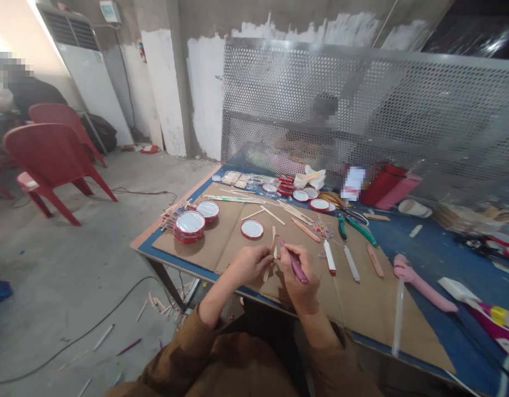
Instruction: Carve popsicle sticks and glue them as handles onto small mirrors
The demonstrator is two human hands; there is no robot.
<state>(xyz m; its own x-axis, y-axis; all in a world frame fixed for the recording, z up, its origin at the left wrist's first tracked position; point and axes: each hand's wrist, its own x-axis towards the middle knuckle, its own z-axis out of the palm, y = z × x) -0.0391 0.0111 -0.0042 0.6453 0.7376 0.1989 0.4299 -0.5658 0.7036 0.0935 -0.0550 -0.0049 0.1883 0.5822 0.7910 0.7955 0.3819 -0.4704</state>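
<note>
At 10 o'clock from the right hand (303, 291), a slim pale wooden stick (274, 238), aligned roughly 12-to-6, is pinched by the nearer left hand (250, 263); a purple pen-shaped tool (297, 268) is right-gripped, angled toward 11.

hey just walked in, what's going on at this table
A person's left hand holds a thin wooden stick over the cardboard. The right hand grips a purple pen-like tool, its tip near the stick; whether they touch is unclear. A red-rimmed disc lies just beyond the hands, and a pink glue gun rests off to the right.
</note>
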